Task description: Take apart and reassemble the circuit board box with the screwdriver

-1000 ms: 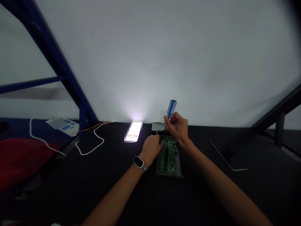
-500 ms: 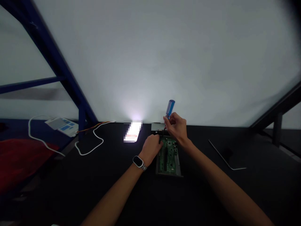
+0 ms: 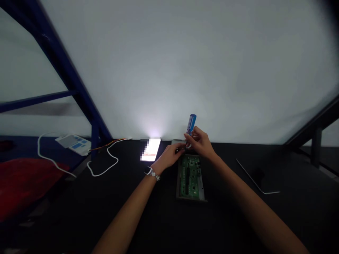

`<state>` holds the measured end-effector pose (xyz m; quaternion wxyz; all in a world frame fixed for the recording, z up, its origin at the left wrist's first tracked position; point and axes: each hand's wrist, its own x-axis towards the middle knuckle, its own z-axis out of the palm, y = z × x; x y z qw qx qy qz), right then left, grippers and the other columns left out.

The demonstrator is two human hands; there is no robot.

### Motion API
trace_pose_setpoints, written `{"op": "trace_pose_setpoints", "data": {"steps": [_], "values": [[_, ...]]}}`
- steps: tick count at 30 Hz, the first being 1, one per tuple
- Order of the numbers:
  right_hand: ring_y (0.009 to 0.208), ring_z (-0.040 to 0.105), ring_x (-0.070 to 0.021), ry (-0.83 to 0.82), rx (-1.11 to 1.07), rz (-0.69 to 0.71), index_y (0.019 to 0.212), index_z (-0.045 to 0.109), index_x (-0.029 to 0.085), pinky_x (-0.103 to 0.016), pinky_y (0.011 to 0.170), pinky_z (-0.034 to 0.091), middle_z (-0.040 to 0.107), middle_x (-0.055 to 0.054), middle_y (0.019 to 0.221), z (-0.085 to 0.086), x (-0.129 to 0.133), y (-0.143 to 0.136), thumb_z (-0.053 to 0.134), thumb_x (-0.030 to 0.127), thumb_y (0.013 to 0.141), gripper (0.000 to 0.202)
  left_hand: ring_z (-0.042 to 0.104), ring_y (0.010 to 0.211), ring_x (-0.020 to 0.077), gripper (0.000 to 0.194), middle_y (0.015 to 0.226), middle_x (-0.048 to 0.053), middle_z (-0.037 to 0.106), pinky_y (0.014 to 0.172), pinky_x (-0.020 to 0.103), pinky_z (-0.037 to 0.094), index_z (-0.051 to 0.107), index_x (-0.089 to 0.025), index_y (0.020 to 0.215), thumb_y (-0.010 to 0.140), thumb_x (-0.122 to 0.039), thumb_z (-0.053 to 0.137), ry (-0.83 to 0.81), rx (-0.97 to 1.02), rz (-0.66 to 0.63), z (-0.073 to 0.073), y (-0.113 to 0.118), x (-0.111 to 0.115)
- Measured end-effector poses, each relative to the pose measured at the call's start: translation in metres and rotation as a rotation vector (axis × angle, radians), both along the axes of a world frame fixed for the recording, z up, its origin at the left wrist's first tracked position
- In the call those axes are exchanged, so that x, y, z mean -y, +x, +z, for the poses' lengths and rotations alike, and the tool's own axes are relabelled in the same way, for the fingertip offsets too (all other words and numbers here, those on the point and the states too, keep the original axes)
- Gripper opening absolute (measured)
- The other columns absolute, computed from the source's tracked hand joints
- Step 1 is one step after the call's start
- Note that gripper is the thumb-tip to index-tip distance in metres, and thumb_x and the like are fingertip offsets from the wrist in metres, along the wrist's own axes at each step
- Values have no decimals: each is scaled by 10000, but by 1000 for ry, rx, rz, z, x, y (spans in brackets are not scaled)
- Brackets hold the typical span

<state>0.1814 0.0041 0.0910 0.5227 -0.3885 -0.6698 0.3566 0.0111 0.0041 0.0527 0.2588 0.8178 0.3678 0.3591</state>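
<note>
My right hand (image 3: 201,141) is wrapped round a screwdriver (image 3: 191,123) with a clear and blue handle, held nearly upright with the handle on top. Its tip points down at the far end of a green circuit board (image 3: 193,176) seated in a metal tray (image 3: 201,192). My left hand (image 3: 171,154), with a watch on the wrist, has its thumb and forefinger pinched together close to the screwdriver's tip. Whatever lies between those fingertips is too small and dark to make out. Behind the hands, a grey metal part (image 3: 177,141) is mostly covered.
A phone with a bright screen (image 3: 152,150) lies left of the hands by the wall. Farther left are a white cable (image 3: 116,160) and a printed sheet (image 3: 75,144). A bent metal rod (image 3: 251,179) lies on the black table (image 3: 148,218) at right. Blue frame bars (image 3: 71,77) rise at left.
My left hand has moved off the board's left edge, up and right to the screwdriver's tip, its fingers now pinched. The right hand and screwdriver stay almost in place. The view has shifted slightly.
</note>
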Motion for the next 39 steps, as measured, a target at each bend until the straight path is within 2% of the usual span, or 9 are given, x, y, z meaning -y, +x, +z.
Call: {"op": "trace_pose_setpoints", "data": {"steps": [4, 10, 15, 18, 21, 27, 33, 39], "values": [[583, 645, -152, -21, -19, 53, 855, 487, 230, -279, 460, 553, 642, -4, 775, 1, 1, 1, 626, 532, 822, 334, 676, 937, 208, 259, 1026, 51, 740, 843, 323, 514, 702, -197, 1103, 941, -251, 507, -65, 90, -55, -2, 5, -3], [642, 664, -164, -31, 36, 57, 910, 552, 223, -269, 470, 550, 655, -23, 840, -2, -1, 5, 611, 532, 833, 325, 687, 916, 210, 243, 1017, 52, 751, 851, 330, 515, 717, -196, 1083, 921, -281, 556, -60, 134, 28, -12, 6, -2], [648, 664, -171, 34, 136, -105, 938, 611, 224, -280, 501, 539, 672, -32, 875, -14, -2, 6, 704, 494, 764, 335, 696, 853, 207, 214, 994, 48, 758, 807, 337, 524, 742, -214, 1029, 908, -286, 580, -31, 137, 91, -15, 8, -1], [642, 657, -171, 98, 153, -194, 803, 605, 208, -309, 594, 552, 673, -19, 744, -19, -3, 3, 686, 464, 790, 268, 703, 846, 201, 204, 978, 36, 762, 789, 327, 526, 743, -223, 1027, 901, -280, 592, -24, 150, 118, -17, 9, 0], [619, 655, -173, 109, 135, -235, 722, 585, 201, -316, 614, 547, 667, -15, 660, -21, -3, 1, 662, 450, 817, 277, 706, 855, 196, 201, 985, 35, 761, 772, 314, 525, 742, -216, 1025, 896, -278, 600, -14, 163, 139, -19, 10, 1], [573, 663, -181, 90, 192, -176, 713, 591, 197, -315, 579, 534, 683, -24, 633, -16, -2, 5, 641, 422, 841, 264, 693, 831, 193, 188, 935, 36, 762, 780, 319, 518, 738, -205, 989, 888, -298, 609, -40, 111, 74, -12, 5, -5], [597, 673, -188, 94, 237, -149, 807, 648, 197, -322, 598, 538, 697, -29, 655, -17, -2, 5, 602, 402, 870, 219, 674, 988, 209, 251, 1071, 66, 736, 889, 336, 501, 699, -192, 1112, 904, -269, 584, -116, 179, -52, -16, 7, -10], [610, 681, -180, 102, 265, -120, 814, 675, 180, -301, 616, 534, 703, -28, 668, -15, 0, 6, 577, 369, 887, 225, 689, 890, 216, 255, 947, 48, 759, 807, 313, 512, 733, -179, 1049, 878, -331, 620, -112, 219, 17, -25, 11, -10]]}}
